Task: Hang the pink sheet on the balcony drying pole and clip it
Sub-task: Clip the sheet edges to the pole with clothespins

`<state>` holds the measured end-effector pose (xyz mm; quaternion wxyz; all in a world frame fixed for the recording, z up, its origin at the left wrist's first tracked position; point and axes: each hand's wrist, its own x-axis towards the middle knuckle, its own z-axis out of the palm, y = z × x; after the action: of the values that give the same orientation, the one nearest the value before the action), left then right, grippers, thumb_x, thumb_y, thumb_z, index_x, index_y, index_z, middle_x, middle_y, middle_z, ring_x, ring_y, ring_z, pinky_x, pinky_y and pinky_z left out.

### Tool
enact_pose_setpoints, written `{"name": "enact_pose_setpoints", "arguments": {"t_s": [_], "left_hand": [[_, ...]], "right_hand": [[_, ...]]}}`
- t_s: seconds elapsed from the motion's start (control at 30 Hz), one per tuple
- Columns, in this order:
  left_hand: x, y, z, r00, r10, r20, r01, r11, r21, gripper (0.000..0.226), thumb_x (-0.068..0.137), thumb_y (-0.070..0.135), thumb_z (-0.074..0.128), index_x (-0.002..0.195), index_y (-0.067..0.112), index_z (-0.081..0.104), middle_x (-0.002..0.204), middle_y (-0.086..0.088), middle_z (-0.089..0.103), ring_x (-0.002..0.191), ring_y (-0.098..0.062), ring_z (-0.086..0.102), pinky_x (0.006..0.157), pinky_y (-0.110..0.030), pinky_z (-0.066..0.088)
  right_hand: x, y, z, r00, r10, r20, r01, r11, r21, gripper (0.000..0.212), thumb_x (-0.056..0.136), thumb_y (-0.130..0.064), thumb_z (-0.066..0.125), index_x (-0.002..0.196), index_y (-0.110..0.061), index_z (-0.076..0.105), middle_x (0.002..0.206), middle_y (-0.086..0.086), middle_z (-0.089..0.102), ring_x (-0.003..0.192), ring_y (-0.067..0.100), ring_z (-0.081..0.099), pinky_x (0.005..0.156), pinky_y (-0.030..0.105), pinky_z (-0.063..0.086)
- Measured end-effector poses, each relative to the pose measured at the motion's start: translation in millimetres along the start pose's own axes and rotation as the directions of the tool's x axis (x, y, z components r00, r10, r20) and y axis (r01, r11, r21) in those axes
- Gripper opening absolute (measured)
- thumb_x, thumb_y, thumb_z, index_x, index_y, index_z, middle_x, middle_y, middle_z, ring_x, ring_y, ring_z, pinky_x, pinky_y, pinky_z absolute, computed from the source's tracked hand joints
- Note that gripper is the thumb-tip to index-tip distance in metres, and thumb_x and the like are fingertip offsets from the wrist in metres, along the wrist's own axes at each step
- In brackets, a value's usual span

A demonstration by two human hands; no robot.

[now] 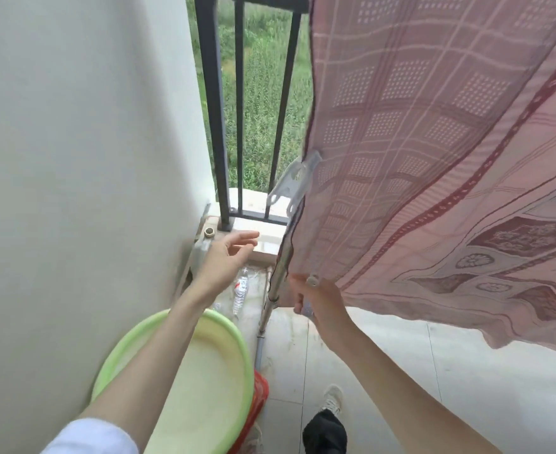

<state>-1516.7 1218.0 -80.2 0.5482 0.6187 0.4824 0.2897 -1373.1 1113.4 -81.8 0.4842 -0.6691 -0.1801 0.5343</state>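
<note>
Pink sheet (434, 152) is hanging over the drying pole (278, 273), white clip (294, 183) gripping its edge. Right hand (319, 303) is pinching the sheet's edge; left hand (227, 257) is hovering open. Bottle (241, 291) label is unreadable.

The balcony floor (434, 371) was pale tile with grey joints. On it by the wall stood a green basin (237, 348) stacked on a red one (259, 393). A clear plastic bottle (241, 291) lay near the railing base, beside the metal pole's (270, 309) foot.
</note>
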Motion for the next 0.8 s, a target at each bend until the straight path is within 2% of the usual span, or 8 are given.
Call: {"name": "enact_pose_setpoints", "arguments": {"t_s": [0.1, 0.2, 0.27, 0.37, 0.5, 0.6, 0.67, 0.8], "left_hand": [[8, -50, 16, 0.995, -0.066, 0.073, 0.061, 0.995, 0.075, 0.031, 0.09, 0.005, 0.051, 0.118, 0.014, 0.059, 0.114, -0.003, 0.062, 0.094, -0.009, 0.054, 0.087, -0.024, 0.043], [23, -79, 31, 0.994, -0.053, 0.101, 0.039, 0.991, 0.131, 0.038, 0.09, 0.006, 0.049, 0.126, 0.017, 0.053, 0.124, -0.002, 0.056, 0.101, -0.009, 0.052, 0.08, -0.01, 0.034], [33, -90, 41, 0.992, -0.033, 0.125, 0.015, 0.99, 0.143, 0.04, 0.091, 0.007, 0.047, 0.129, 0.02, 0.051, 0.128, 0.002, 0.054, 0.104, -0.007, 0.052, 0.085, -0.014, 0.035], [44, -98, 54, 0.989, 0.022, 0.145, -0.04, 0.992, 0.124, 0.034, 0.091, 0.015, 0.052, 0.123, 0.021, 0.057, 0.119, 0.01, 0.06, 0.104, -0.006, 0.056, 0.091, -0.025, 0.044], [52, -99, 61, 0.998, 0.064, 0.007, -0.064, 0.994, 0.085, 0.018, 0.085, 0.014, 0.061, 0.1, 0.015, 0.071, 0.087, 0.01, 0.069, 0.08, -0.001, 0.061, 0.076, -0.017, 0.047], [56, -102, 55, 0.997, 0.068, -0.039, -0.063, 0.991, 0.116, 0.012, 0.084, 0.011, 0.062, 0.088, 0.011, 0.074, 0.085, -0.003, 0.074, 0.079, -0.013, 0.065, 0.073, -0.023, 0.048], [56, -105, 51, 0.997, 0.071, -0.007, -0.069, 0.983, 0.169, 0.013, 0.085, 0.012, 0.06, 0.086, 0.012, 0.073, 0.084, -0.002, 0.073, 0.079, -0.015, 0.065, 0.076, -0.029, 0.05], [47, -109, 44, 0.998, 0.059, -0.031, -0.053, 0.987, 0.153, 0.014, 0.088, 0.013, 0.057, 0.087, 0.011, 0.07, 0.081, 0.003, 0.07, 0.079, -0.014, 0.064, 0.078, -0.022, 0.05]], "right_hand": [[34, 22, 0, 0.991, -0.066, -0.114, 0.035, 0.967, -0.252, 0.009, 0.081, -0.014, 0.065, 0.085, -0.007, 0.061, 0.053, -0.004, 0.049, 0.05, 0.012, 0.042, 0.05, 0.02, 0.036], [61, 39, 9, 0.966, -0.201, -0.16, 0.102, 0.871, -0.48, 0.022, 0.08, -0.022, 0.066, 0.098, -0.013, 0.057, 0.081, -0.004, 0.054, 0.073, 0.015, 0.049, 0.056, 0.013, 0.036], [74, 49, 13, 0.954, -0.267, -0.136, 0.143, 0.805, -0.576, 0.027, 0.083, -0.023, 0.063, 0.108, -0.014, 0.055, 0.088, -0.004, 0.053, 0.081, 0.015, 0.049, 0.056, 0.016, 0.034], [91, 60, 17, 0.936, -0.333, -0.115, 0.194, 0.761, -0.62, 0.013, 0.086, -0.02, 0.059, 0.098, -0.014, 0.057, 0.082, -0.003, 0.056, 0.077, 0.017, 0.05, 0.061, 0.024, 0.035], [110, 70, 11, 0.89, -0.438, -0.128, 0.259, 0.717, -0.647, 0.003, 0.086, -0.016, 0.06, 0.084, -0.015, 0.057, 0.084, 0.004, 0.061, 0.076, 0.02, 0.052, 0.066, 0.025, 0.036], [117, 65, 7, 0.867, -0.492, -0.075, 0.31, 0.651, -0.693, 0.038, 0.083, -0.01, 0.061, 0.061, -0.029, 0.038, 0.06, -0.011, 0.042, 0.059, 0.013, 0.038, 0.061, 0.026, 0.028], [117, 58, 4, 0.859, -0.511, -0.036, 0.338, 0.619, -0.709, 0.046, 0.081, -0.007, 0.063, 0.058, -0.033, 0.033, 0.054, -0.013, 0.034, 0.052, 0.008, 0.033, 0.058, 0.028, 0.027], [104, 57, -1, 0.913, -0.394, 0.107, 0.363, 0.665, -0.652, 0.006, 0.081, -0.008, 0.063, 0.077, -0.011, 0.059, 0.064, -0.001, 0.055, 0.057, 0.008, 0.046, 0.055, 0.021, 0.037]]}}
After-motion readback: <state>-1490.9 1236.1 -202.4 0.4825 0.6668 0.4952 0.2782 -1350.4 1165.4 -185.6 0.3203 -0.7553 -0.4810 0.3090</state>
